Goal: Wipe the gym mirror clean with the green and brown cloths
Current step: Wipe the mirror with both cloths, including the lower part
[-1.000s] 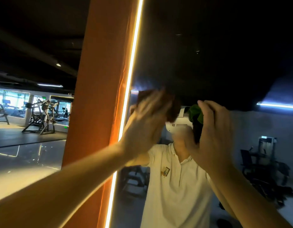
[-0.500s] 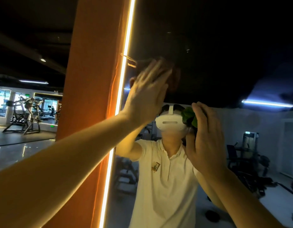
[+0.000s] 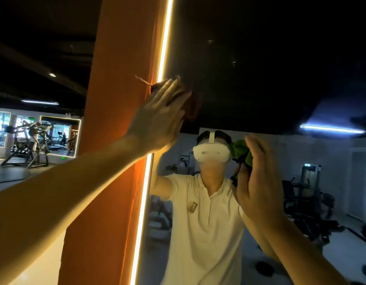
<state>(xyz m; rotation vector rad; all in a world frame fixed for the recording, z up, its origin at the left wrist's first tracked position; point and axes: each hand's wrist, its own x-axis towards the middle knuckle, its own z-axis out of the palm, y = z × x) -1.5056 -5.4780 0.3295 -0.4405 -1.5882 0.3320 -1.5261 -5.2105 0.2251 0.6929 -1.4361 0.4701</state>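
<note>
Two cloths are lying against the gym mirror [image 3: 260, 58], each one under a bare hand. At the far left, metal gym machines [image 3: 32, 145] are standing on a shiny floor in front of bright windows. Next to them a smooth orange pillar [image 3: 116, 99] is rising. A thin warm light strip [image 3: 164, 38] is running along its right edge, where the dark glass is beginning.

The left hand [image 3: 159, 118] is reaching up across this strip. Its fingers are lying straight and close together, and they are pressing the brown cloth [image 3: 193, 103] flat on the glass, just beside the strip. The brown cloth is looking soft and crumpled; only its right part is showing past the fingers, a little blurred.

In the middle, the glass is reflecting a person in a white short-sleeved shirt [image 3: 204, 223] who is wearing a white, rounded headset [image 3: 211, 154]. Right of the headset, the green cloth [image 3: 240, 151] is bunching in soft folds between the glass and the right hand [image 3: 258, 182]. This hand is standing upright, lower than the left one, with its fingers straight and together, pressing the green cloth on the mirror.

Compared with half a second before, the left hand is now sitting further to the left, over the line of the light strip. One second ago it was lower, almost level with the right hand. The right hand is staying beside the reflected headset.
</note>
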